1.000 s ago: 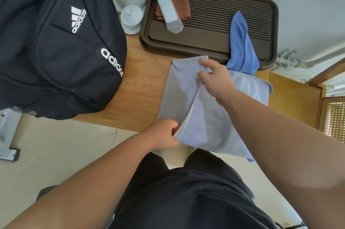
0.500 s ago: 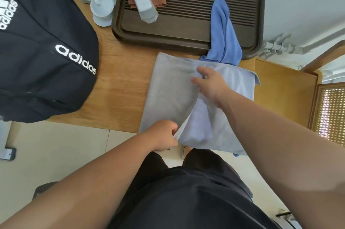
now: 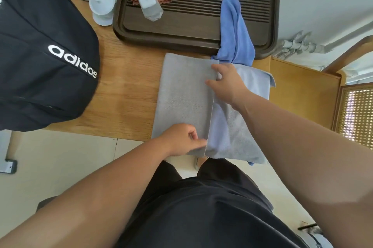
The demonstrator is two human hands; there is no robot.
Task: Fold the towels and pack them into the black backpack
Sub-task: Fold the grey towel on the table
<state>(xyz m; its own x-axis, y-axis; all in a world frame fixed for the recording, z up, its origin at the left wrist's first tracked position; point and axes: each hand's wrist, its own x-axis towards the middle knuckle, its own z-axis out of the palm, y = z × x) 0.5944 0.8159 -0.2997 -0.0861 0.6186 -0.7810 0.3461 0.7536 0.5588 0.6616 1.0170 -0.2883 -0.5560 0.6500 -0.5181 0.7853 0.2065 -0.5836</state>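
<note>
One black backpack lies at the left end of the wooden table, and I cannot tell if its zip is open. To its right, near the table's front edge, lies the grey towel, with its left part folded over toward the middle and its near edge hanging a little over the table. I judge it light, soft and limp, not slippery. It will sag wherever it is not supported, so the good places to hold it are the two ends of the loose edge, which keeps the fold line straight.

This is where the hands are. My left hand pinches the near end of the folded flap between thumb and curled fingers, at the table's front edge. My right hand grips the far end of the same flap edge, its forearm crossing the uncovered right part of the towel.

Further right, a blue towel lies bunched, half on the dark tray and touching the grey towel's far edge. It is not yet folded.
</note>
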